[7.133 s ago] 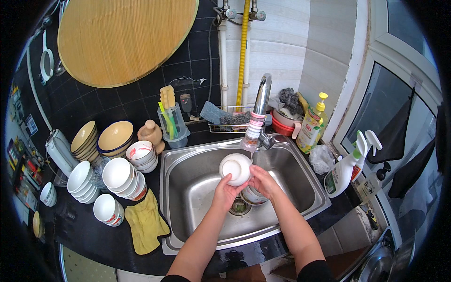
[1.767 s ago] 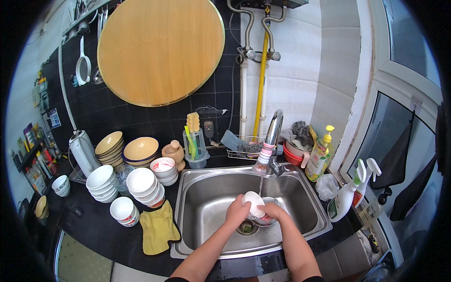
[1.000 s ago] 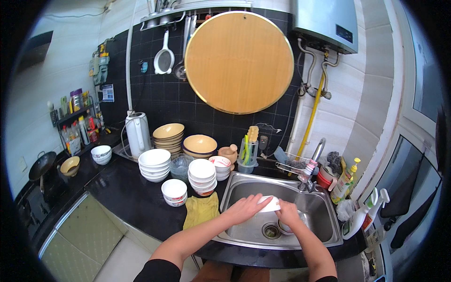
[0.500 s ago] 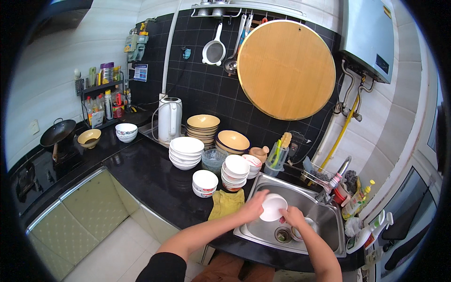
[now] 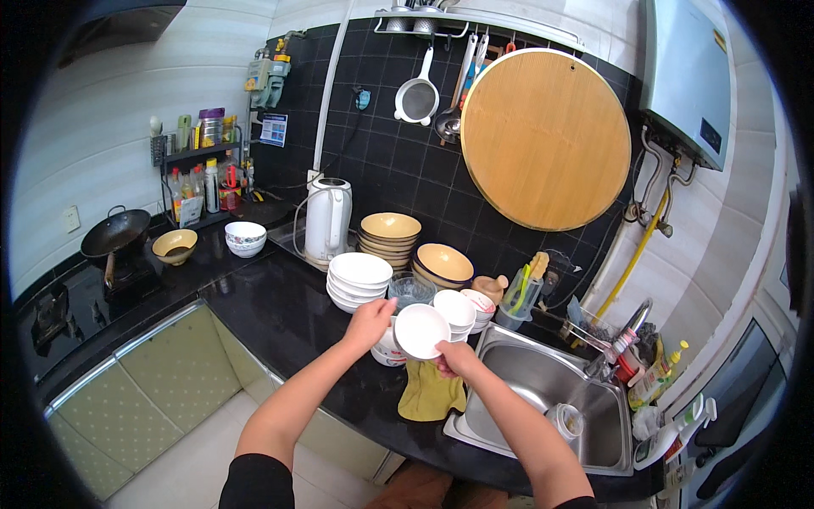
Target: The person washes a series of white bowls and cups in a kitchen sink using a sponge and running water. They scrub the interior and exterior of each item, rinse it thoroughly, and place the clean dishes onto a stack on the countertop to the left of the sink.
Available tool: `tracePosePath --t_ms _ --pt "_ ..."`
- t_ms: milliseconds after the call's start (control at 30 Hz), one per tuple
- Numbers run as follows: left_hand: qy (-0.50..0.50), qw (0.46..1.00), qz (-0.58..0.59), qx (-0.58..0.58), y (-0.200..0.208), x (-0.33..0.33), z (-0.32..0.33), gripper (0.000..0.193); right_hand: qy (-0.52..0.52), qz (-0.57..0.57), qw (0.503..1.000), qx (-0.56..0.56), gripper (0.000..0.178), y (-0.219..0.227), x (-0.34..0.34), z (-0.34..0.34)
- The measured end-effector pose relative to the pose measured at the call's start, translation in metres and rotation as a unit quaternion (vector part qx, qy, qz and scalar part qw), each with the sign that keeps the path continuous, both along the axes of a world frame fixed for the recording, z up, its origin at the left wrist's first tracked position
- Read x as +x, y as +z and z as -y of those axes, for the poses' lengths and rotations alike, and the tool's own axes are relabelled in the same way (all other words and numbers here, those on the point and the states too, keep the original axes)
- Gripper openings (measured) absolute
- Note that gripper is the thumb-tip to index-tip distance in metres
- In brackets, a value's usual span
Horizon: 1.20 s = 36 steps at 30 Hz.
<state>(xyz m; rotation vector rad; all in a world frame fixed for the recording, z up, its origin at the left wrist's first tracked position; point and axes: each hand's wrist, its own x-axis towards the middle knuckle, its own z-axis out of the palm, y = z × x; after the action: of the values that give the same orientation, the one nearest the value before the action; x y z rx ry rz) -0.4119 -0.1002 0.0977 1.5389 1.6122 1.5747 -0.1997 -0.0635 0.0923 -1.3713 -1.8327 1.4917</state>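
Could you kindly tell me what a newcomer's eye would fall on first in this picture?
Probably the big round wooden board against the black tiled wall, upper right of centre. Next might come the white bowl in the person's right grip, over the dark counter left of the metal sink. The stack of tan bowls beside the white kettle would likely follow.

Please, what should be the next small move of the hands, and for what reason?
Probably to lower the white bowl gently onto the short bowl stack. The right hand holds its rim, the left hand is close to its other side, and in this view the bowl partly covers that stack.
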Motion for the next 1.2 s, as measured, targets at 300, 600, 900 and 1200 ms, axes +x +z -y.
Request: tracePosePath --t_ms 300,600,900,1200 --pt "0.132 0.988 -0.077 -0.025 -0.044 -0.024 0.003 0.031 -0.069 -0.001 0.991 -0.113 0.025 -0.019 -0.063 -0.027" --pt "0.074 0.986 -0.064 -0.133 -0.052 -0.022 -0.008 0.045 -0.049 0.032 0.992 -0.110 0.028 -0.024 -0.069 -0.030" --pt "0.115 0.983 -0.100 -0.103 -0.057 -0.021 -0.012 0.038 -0.025 0.071 0.997 -0.021 0.067 -0.019 -0.054 -0.017" --pt "0.120 0.971 -0.145 0.144 -0.003 0.016 0.009 0.023 -0.006 0.071 0.996 0.048 0.033 -0.037 0.138 -0.010"
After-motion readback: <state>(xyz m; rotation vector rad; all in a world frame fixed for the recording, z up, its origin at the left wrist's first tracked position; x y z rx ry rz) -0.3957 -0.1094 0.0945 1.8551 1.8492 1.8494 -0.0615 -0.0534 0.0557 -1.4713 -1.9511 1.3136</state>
